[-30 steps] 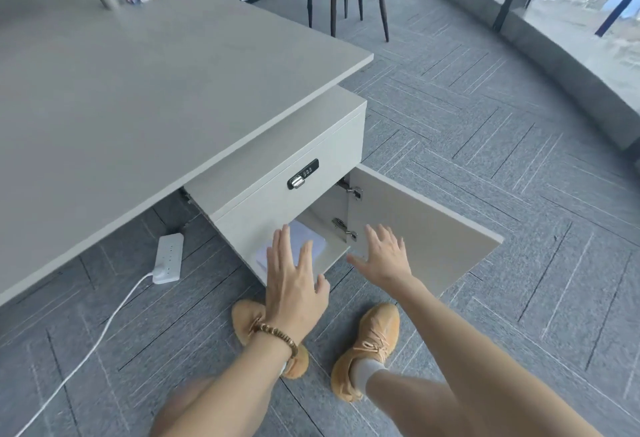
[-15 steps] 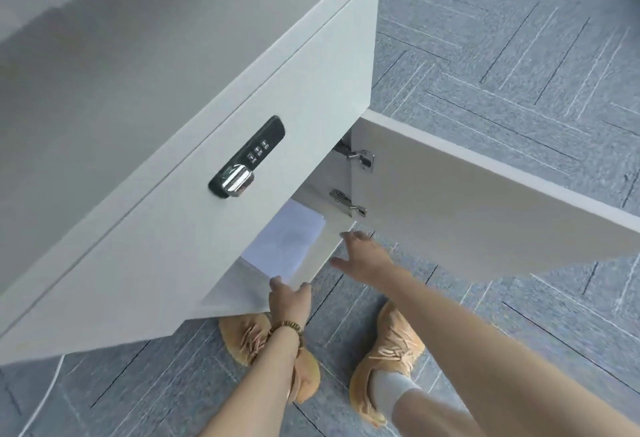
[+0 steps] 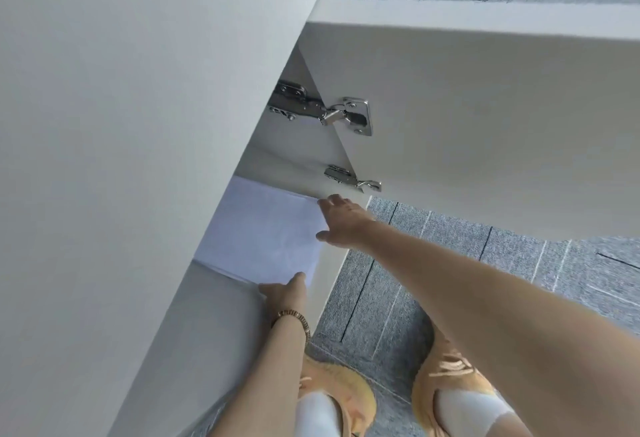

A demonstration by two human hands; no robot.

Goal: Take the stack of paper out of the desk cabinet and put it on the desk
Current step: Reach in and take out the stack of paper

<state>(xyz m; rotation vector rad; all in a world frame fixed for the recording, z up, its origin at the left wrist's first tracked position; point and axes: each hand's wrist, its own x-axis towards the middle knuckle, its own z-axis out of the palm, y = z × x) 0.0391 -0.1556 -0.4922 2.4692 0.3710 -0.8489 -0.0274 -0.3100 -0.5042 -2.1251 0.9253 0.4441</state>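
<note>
The stack of paper [image 3: 263, 232], white and flat, lies on the floor of the open desk cabinet [image 3: 221, 315]; its left part is hidden behind the cabinet's front panel [image 3: 138, 125]. My left hand [image 3: 287, 293], with a beaded bracelet on the wrist, is at the stack's near edge. Its thumb rests on top and its fingers are hidden below. My right hand [image 3: 343, 222] lies spread along the stack's right edge, fingertips at the far right corner, thumb touching the side.
The cabinet door [image 3: 485, 125] stands swung open to the right on two metal hinges [image 3: 325, 111]. Below are grey carpet tiles [image 3: 398, 298] and my feet in orange shoes [image 3: 450, 377]. The desk top is out of view.
The view has dropped lower and closer to the cabinet. Both hands have gone from the cabinet's front edge into the opening and onto the stack's edges.
</note>
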